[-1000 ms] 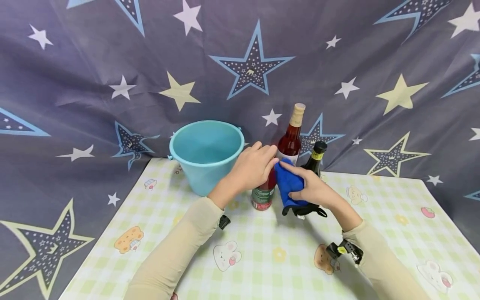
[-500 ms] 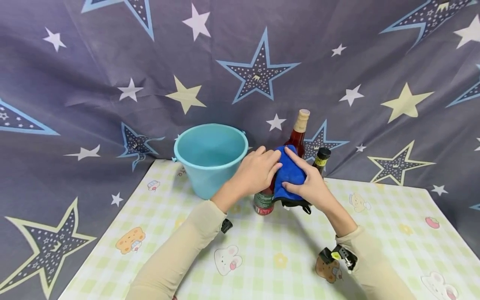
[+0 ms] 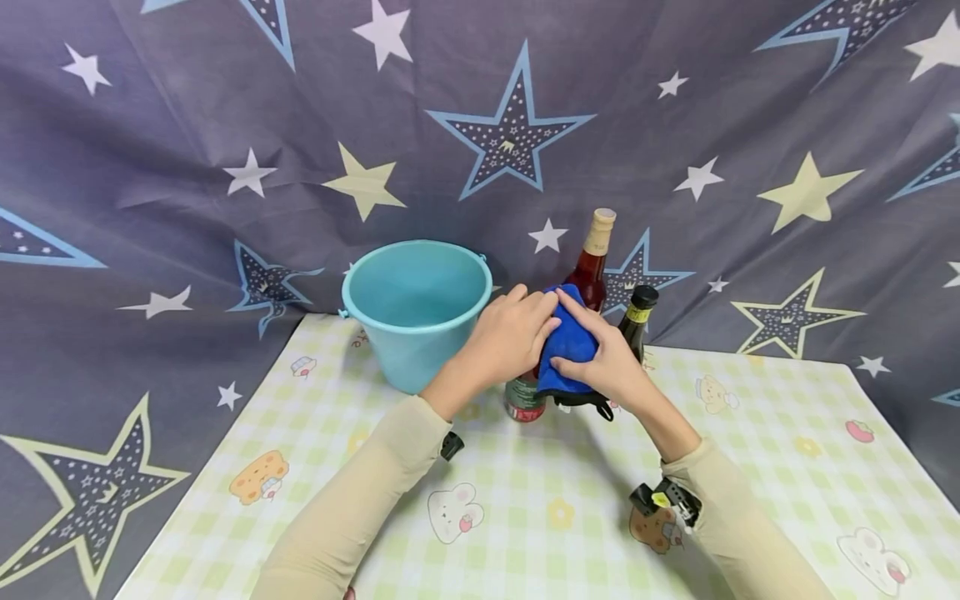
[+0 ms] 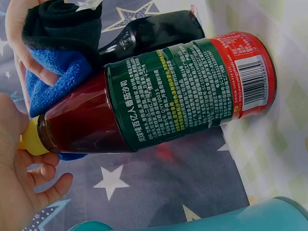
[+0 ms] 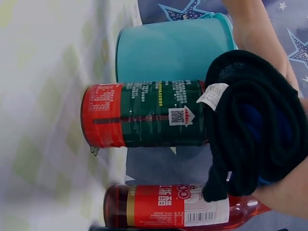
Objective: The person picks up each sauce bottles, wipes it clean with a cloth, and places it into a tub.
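A ketchup bottle (image 4: pixel 168 91) with a green and red label stands upright on the table. My left hand (image 3: pixel 510 337) pinches its yellow cap (image 4: pixel 32 137) between thumb and fingers, as the left wrist view shows. My right hand (image 3: pixel 611 362) holds a folded blue cloth (image 3: pixel 568 354) with a black edge and presses it to the bottle's upper side. In the head view, the cloth and left hand hide much of the bottle. The right wrist view shows the cloth's dark layers and white tag (image 5: pixel 213 96) by the bottle's shoulder.
A light-blue bucket (image 3: pixel 408 367) stands left of the ketchup bottle. Behind the cloth are a red vinegar bottle (image 3: pixel 588 271) with a pale neck and a dark bottle (image 3: pixel 637 321) with a black cap. A starry cloth (image 3: pixel 660 108) hangs behind the checked tabletop (image 3: pixel 517 533).
My right hand has carried the blue cloth leftward and up onto the ketchup bottle, covering more of it. The left hand stays on the cap. The head view has shifted slightly.
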`<move>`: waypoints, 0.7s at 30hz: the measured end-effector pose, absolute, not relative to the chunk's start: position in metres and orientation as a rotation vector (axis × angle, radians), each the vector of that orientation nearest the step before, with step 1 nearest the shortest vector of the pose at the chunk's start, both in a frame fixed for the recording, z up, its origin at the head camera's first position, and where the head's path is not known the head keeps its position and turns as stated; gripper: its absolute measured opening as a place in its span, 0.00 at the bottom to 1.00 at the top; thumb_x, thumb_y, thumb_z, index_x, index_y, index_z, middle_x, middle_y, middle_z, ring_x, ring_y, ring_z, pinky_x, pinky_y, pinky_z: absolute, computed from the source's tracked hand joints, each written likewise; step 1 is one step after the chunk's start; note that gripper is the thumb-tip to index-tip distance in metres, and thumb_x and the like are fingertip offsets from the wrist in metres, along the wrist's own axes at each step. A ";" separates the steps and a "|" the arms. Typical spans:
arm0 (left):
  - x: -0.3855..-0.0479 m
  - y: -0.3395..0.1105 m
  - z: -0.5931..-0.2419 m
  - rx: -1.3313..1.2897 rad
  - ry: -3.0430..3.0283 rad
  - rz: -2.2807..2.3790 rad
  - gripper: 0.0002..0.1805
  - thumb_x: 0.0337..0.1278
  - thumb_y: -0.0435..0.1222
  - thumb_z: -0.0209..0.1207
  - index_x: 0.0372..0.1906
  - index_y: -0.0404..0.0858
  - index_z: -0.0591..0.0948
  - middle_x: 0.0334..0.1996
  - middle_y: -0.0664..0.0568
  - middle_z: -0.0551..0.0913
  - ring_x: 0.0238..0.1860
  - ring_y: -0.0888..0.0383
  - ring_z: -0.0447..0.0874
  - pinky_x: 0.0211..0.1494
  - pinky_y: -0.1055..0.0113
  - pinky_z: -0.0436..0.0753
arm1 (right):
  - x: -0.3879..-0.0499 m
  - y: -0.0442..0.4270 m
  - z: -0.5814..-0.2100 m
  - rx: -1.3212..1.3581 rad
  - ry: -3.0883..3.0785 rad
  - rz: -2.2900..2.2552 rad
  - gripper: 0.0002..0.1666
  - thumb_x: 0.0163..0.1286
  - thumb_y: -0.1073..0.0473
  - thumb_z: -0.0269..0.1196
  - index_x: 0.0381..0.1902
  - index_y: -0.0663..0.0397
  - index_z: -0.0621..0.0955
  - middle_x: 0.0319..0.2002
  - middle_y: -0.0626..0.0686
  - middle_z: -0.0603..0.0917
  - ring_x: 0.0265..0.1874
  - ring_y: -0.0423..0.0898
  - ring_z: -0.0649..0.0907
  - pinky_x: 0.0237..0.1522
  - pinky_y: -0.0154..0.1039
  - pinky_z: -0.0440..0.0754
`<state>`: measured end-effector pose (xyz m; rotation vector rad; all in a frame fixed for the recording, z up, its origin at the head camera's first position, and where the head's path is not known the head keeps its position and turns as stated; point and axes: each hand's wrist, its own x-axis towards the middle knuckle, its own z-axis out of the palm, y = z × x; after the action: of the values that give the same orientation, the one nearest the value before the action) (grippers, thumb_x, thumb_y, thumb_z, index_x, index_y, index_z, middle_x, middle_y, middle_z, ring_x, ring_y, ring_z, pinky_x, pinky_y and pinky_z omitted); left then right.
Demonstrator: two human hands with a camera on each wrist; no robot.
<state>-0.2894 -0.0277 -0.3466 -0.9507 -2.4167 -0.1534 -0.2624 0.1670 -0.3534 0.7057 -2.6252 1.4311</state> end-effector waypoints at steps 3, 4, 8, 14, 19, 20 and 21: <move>-0.290 -0.028 -0.346 -0.954 -2.420 -0.162 0.16 0.81 0.46 0.44 0.56 0.41 0.73 0.39 0.52 0.81 0.38 0.53 0.70 0.41 0.63 0.74 | -0.261 0.166 -0.353 0.689 -2.660 1.398 0.53 0.63 0.65 0.72 0.81 0.39 0.60 0.79 0.63 0.59 0.69 0.66 0.71 0.63 0.64 0.75; -0.290 -0.028 -0.346 -0.956 -2.416 -0.165 0.15 0.81 0.46 0.44 0.55 0.41 0.73 0.38 0.52 0.81 0.38 0.52 0.70 0.41 0.63 0.74 | -0.261 0.166 -0.354 0.682 -2.672 1.383 0.53 0.62 0.65 0.72 0.80 0.40 0.60 0.79 0.63 0.59 0.68 0.66 0.72 0.62 0.64 0.75; -0.291 -0.028 -0.345 -0.960 -2.390 -0.173 0.13 0.81 0.46 0.45 0.48 0.40 0.72 0.34 0.52 0.78 0.36 0.52 0.68 0.39 0.63 0.72 | -0.261 0.167 -0.356 0.679 -2.697 1.315 0.53 0.61 0.64 0.72 0.80 0.41 0.61 0.77 0.65 0.62 0.64 0.66 0.75 0.60 0.63 0.77; -0.292 -0.029 -0.343 -0.940 -2.395 -0.184 0.12 0.81 0.45 0.44 0.45 0.41 0.71 0.33 0.53 0.76 0.36 0.52 0.68 0.38 0.63 0.71 | -0.263 0.168 -0.361 0.713 -2.692 1.214 0.53 0.59 0.65 0.73 0.79 0.45 0.62 0.77 0.67 0.61 0.69 0.69 0.71 0.64 0.67 0.74; -0.291 -0.028 -0.344 -0.952 -2.423 -0.205 0.12 0.81 0.45 0.44 0.43 0.42 0.70 0.31 0.53 0.75 0.35 0.53 0.66 0.37 0.64 0.69 | -0.262 0.170 -0.369 0.713 -2.718 1.168 0.53 0.59 0.65 0.73 0.79 0.48 0.62 0.77 0.67 0.61 0.70 0.69 0.71 0.65 0.67 0.73; -0.291 -0.028 -0.344 -0.956 -2.425 -0.206 0.12 0.81 0.45 0.44 0.43 0.42 0.70 0.30 0.53 0.75 0.35 0.53 0.66 0.37 0.64 0.69 | -0.262 0.171 -0.370 0.708 -2.722 1.167 0.53 0.59 0.66 0.73 0.79 0.49 0.62 0.77 0.67 0.61 0.70 0.69 0.71 0.65 0.66 0.73; -0.291 -0.027 -0.344 -0.960 -2.426 -0.209 0.12 0.81 0.45 0.44 0.43 0.42 0.70 0.30 0.53 0.74 0.35 0.53 0.66 0.36 0.64 0.68 | -0.261 0.171 -0.372 0.705 -2.726 1.166 0.53 0.59 0.66 0.73 0.79 0.50 0.62 0.77 0.67 0.61 0.69 0.69 0.72 0.65 0.66 0.73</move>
<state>-0.2905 -0.0272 -0.3441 -0.9598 -2.4261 -0.2088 -0.2608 0.1711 -0.3716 0.7046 -2.7256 1.1665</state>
